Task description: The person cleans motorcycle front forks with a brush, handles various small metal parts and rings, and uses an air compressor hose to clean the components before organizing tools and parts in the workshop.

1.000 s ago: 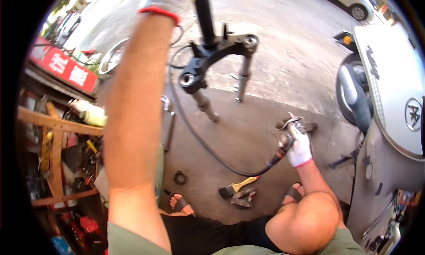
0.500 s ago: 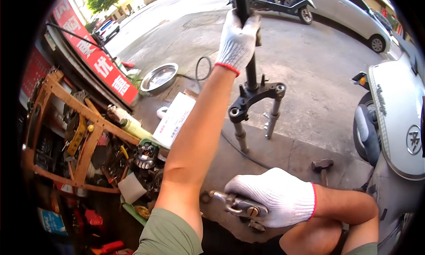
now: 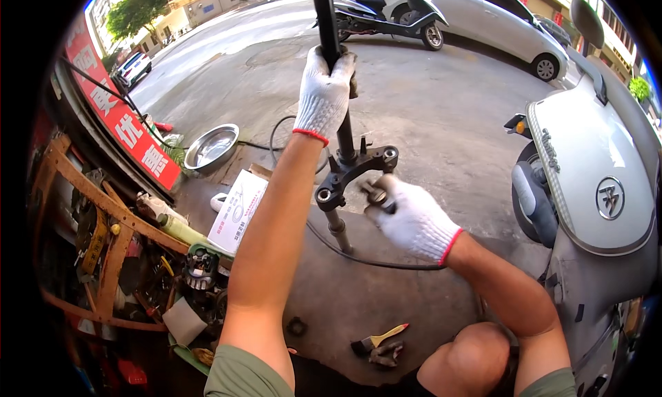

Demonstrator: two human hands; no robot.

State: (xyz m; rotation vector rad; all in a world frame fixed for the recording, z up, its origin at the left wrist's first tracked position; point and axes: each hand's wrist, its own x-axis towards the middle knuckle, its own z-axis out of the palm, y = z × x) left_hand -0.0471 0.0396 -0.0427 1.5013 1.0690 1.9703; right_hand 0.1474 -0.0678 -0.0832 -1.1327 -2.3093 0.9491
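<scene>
At fork yoke point(image 3: 355, 169): right hand point(image 3: 412, 221) risen; left hand point(image 3: 323, 94) still gripping stem point(image 3: 329, 25)

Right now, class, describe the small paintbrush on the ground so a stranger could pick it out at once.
Start at the black metal scooter fork that both white-gloved hands hold upright, then drop straight down the grey concrete floor toward the person's bare knee. Just left of that knee lies the small paintbrush. Its pale yellow handle and dark bristles set it apart from the dark crumpled piece beside it.

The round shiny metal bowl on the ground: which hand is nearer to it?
Left. The left hand grips the black steering tube, right of the metal bowl; the right hand is farther right.
</scene>
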